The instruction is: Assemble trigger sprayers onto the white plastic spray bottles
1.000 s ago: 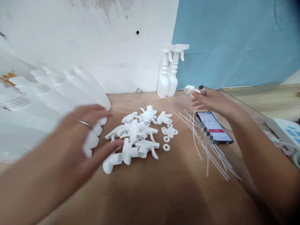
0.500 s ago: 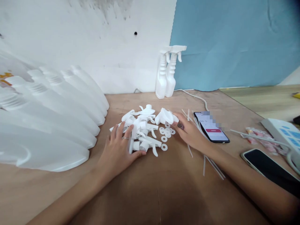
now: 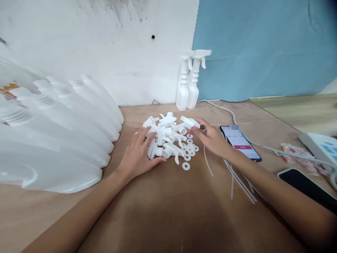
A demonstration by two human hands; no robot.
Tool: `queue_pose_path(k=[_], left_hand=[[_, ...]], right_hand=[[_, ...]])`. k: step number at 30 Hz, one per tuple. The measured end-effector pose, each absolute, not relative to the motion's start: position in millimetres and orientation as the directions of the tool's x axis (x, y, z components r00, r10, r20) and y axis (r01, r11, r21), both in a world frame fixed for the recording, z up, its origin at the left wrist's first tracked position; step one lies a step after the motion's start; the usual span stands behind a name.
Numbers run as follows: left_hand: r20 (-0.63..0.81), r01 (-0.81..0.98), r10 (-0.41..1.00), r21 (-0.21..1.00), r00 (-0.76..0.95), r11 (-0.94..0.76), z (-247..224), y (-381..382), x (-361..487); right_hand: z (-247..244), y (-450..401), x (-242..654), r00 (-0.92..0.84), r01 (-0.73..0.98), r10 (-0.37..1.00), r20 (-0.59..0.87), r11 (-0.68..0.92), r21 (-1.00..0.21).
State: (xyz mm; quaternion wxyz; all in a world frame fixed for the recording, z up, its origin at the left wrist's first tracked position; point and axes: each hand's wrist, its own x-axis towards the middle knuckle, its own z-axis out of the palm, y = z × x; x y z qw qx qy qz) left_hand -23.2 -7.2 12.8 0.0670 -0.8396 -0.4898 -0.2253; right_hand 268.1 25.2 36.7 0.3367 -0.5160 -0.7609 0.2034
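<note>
A pile of white trigger spray heads (image 3: 168, 135) lies on the wooden table. My left hand (image 3: 137, 149), a ring on one finger, rests against the pile's left side with its fingers spread; it grips nothing that I can see. At the pile's far right edge, my right hand (image 3: 207, 137) pinches a white spray head (image 3: 190, 122) between thumb and fingers. A small dark brown round thing (image 3: 203, 129) shows on that hand; I cannot tell what it is. Several flat white washers (image 3: 190, 149) are scattered between the pile and my right hand.
Large white bottles (image 3: 86, 140) stand in rows at the left. Two assembled spray bottles (image 3: 193, 84) stand by the wall. Thin white tubes (image 3: 240, 184) lie under my right forearm. Further right are a lit phone (image 3: 243, 146), a dark phone (image 3: 305, 188), small wrapped packets (image 3: 302, 160) and a cable.
The pile has shifted slightly away and to the right, drawn closer together, with my left hand following it. My right hand has moved slightly away from me, the spray head turning in its fingers.
</note>
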Motion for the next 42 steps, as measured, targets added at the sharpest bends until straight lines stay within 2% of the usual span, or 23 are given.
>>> queue_pose_path(k=[4,7,11,14,17,20,23,24,26,27,29,31,33,37,42], left_hand=[[0.645,0.718,0.538,-0.023,0.542,-0.696,13,-18,-17],[0.626,0.618,0.456,-0.052,0.632,-0.785,14,-35,-1],[0.451,0.562,0.472,-0.082,0.757,-0.823,16,-53,18],[0.401,0.624,0.550,-0.074,0.733,-0.778,15,-55,22],[0.393,0.686,0.619,-0.042,0.680,-0.726,12,-52,19],[0.416,0.702,0.634,-0.014,0.651,-0.712,11,-50,16],[0.501,0.680,0.614,0.068,0.609,-0.730,11,-53,16],[0.544,0.655,0.610,0.140,0.575,-0.742,11,-56,16],[0.608,0.547,0.654,0.391,0.450,-0.740,11,-66,19],[0.604,0.449,0.708,0.551,0.367,-0.703,11,-71,22],[0.497,0.180,0.835,0.822,0.234,-0.540,9,-82,29],[0.343,-0.080,0.914,0.939,0.215,-0.333,9,-90,35],[0.190,-0.201,0.939,0.970,0.287,-0.135,10,-91,38],[-0.085,-0.202,0.901,0.962,0.426,0.186,13,-80,35],[-0.162,-0.428,0.876,0.823,0.453,0.374,16,-64,23]], right_hand=[[34,12,283,-0.241,0.733,0.928,0.285,0.366,-0.573],[32,3,296,-0.183,0.736,0.945,0.272,0.315,-0.600],[33,-1,308,-0.101,0.684,0.966,0.240,0.242,-0.689],[37,-5,308,-0.046,0.605,0.959,0.279,0.249,-0.756],[43,-15,298,-0.038,0.412,0.955,0.293,0.282,-0.867],[48,-29,282,-0.109,0.118,0.983,0.146,0.158,-0.980],[51,-42,265,-0.239,-0.064,0.968,-0.073,-0.090,-0.994],[51,-46,260,-0.296,-0.094,0.946,-0.133,-0.167,-0.981],[50,-53,250,-0.420,-0.133,0.879,-0.227,-0.308,-0.942],[48,-56,245,-0.471,-0.143,0.841,-0.267,-0.372,-0.917],[43,-60,239,-0.527,-0.144,0.782,-0.333,-0.468,-0.872],[36,-63,234,-0.541,-0.115,0.752,-0.378,-0.511,-0.852],[30,-64,232,-0.565,-0.063,0.723,-0.397,-0.518,-0.853],[27,-63,232,-0.597,0.026,0.694,-0.403,-0.485,-0.874],[42,-55,242,-0.360,-0.202,0.906,-0.221,-0.308,-0.930]])
